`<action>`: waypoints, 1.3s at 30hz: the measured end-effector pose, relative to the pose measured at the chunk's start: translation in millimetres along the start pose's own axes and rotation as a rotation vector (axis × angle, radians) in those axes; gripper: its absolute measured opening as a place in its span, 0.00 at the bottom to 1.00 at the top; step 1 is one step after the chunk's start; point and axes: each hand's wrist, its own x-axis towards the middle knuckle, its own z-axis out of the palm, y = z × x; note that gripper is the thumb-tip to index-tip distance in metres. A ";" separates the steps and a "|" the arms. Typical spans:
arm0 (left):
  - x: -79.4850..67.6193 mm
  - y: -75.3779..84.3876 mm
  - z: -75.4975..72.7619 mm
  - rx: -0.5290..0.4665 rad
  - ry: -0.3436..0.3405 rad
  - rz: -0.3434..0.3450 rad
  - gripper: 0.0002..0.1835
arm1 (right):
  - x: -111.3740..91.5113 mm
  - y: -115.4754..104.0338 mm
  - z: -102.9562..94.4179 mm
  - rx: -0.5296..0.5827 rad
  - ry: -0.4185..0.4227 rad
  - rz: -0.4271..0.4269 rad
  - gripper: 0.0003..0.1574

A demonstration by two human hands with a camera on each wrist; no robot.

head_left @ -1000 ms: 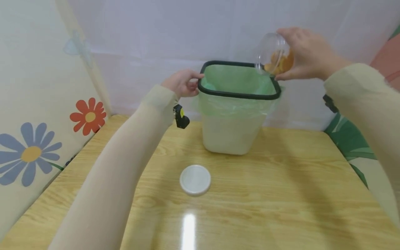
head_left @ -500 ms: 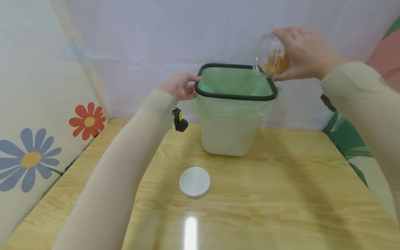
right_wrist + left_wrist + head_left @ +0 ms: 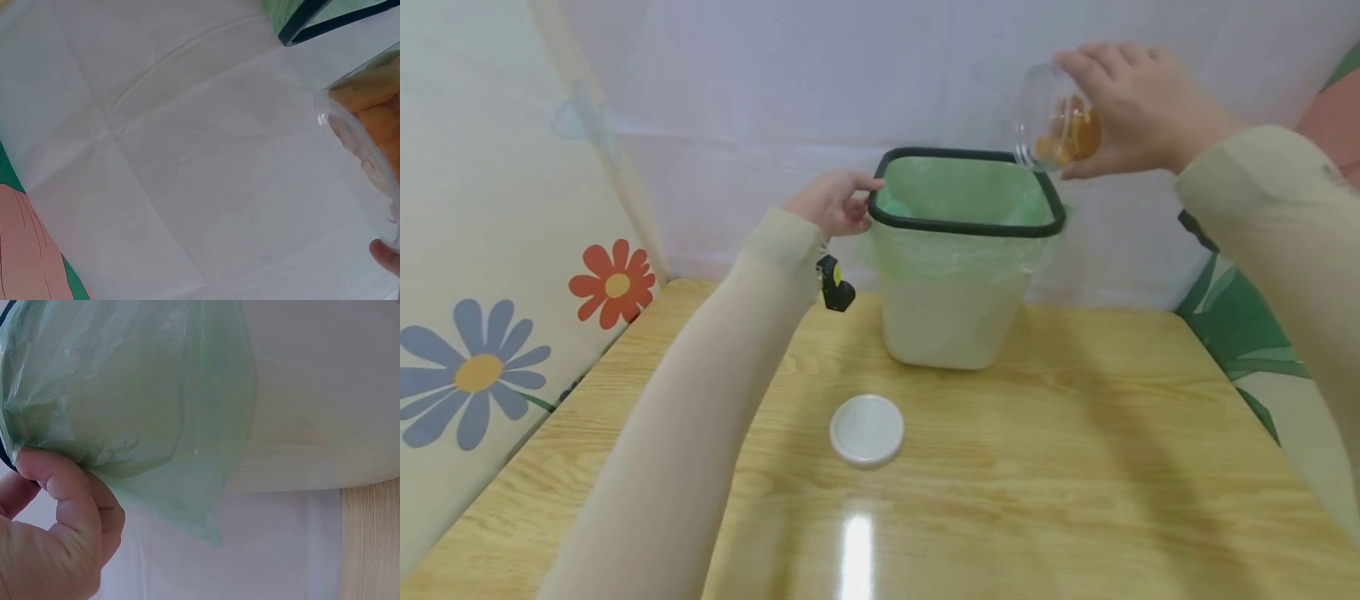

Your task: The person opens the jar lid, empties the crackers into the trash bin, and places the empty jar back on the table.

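Observation:
In the head view my left hand (image 3: 833, 202) pinches the left side of the dark rim (image 3: 970, 227) of a pale trash bin (image 3: 951, 321). A green bin liner (image 3: 134, 394) is folded over that rim, and the left wrist view shows thumb and fingers gripping both. My right hand (image 3: 1142, 108) holds a clear plastic jar (image 3: 1036, 104) by its base, over the bin's back right corner. The jar lies tipped on its side, its mouth facing left. Orange pieces (image 3: 1078, 132), perhaps peel, are inside it near the base. The bin's floor is hidden.
A round white lid (image 3: 867, 430) lies flat on the wooden table (image 3: 1037, 483), in front of the bin. Behind stands a white sheet-covered wall (image 3: 775, 92). A flower-printed panel (image 3: 475, 208) borders the left side, and a printed leaf pattern (image 3: 1243, 333) the right.
The jar in my right hand has risen slightly from the bin's rim, its orange pieces still inside. My left hand keeps its grip on the rim.

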 end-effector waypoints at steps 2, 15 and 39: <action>-0.1 -0.5 0.1 -0.002 0.002 0.003 0.16 | 1.1 -1.0 -1.4 -0.007 -0.012 0.006 0.71; 2.6 -4.0 2.4 0.003 0.020 0.021 0.21 | 10.2 -3.5 -6.7 -0.058 -0.004 -0.060 0.72; 3.6 -4.0 -0.6 -0.004 0.004 0.043 0.16 | 20.1 -7.3 -8.7 -0.098 -0.068 -0.071 0.72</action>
